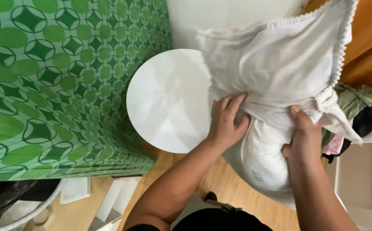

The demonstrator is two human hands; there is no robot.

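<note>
Beside one round white table (169,100), one white pillow (263,158) sits half inside one white pillowcase (276,64) with bobble trim. Left hand (226,122) presses flat, fingers together on the case edge; right hand (303,137) clamps bunched fabric. One green patterned bedspread (57,85) at left; one heap of clothes (359,111) at right.
</note>
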